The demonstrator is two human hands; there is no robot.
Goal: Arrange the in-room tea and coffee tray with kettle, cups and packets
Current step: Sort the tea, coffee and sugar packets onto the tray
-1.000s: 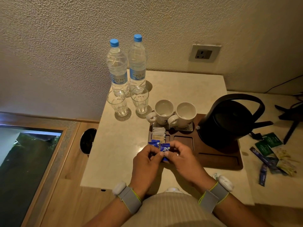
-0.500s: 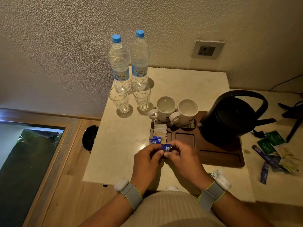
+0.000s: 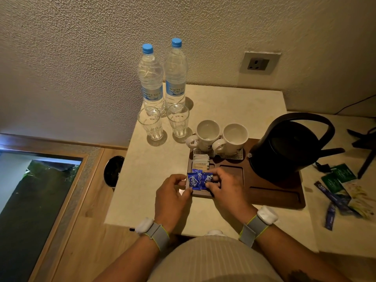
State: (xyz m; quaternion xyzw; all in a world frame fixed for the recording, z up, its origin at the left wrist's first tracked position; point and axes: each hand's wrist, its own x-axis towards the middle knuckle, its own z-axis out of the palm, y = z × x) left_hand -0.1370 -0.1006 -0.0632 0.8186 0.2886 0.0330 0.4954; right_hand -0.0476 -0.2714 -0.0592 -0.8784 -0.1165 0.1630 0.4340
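Note:
A dark wooden tray (image 3: pixel 274 197) lies on the cream table. On it stand a black kettle (image 3: pixel 289 148) at the right and two white cups (image 3: pixel 220 137) on a perforated mat at the back. White sachets (image 3: pixel 201 162) fill the tray's left slot. Blue packets (image 3: pixel 198 180) stand at the tray's front-left corner. My left hand (image 3: pixel 172 195) touches their left edge with thumb and fingertips, and my right hand (image 3: pixel 225 187) pinches the right-hand blue packet.
Two water bottles (image 3: pixel 162 78) and two glasses (image 3: pixel 164 124) stand at the table's back left. Loose green and blue packets (image 3: pixel 341 187) lie on the table right of the tray. A wall socket (image 3: pixel 258 63) sits above. A black tripod leg (image 3: pixel 366 151) is at the far right.
Both hands have moved forward from the table's front to the tray's front-left corner, and the blue packets now stand upright in that corner.

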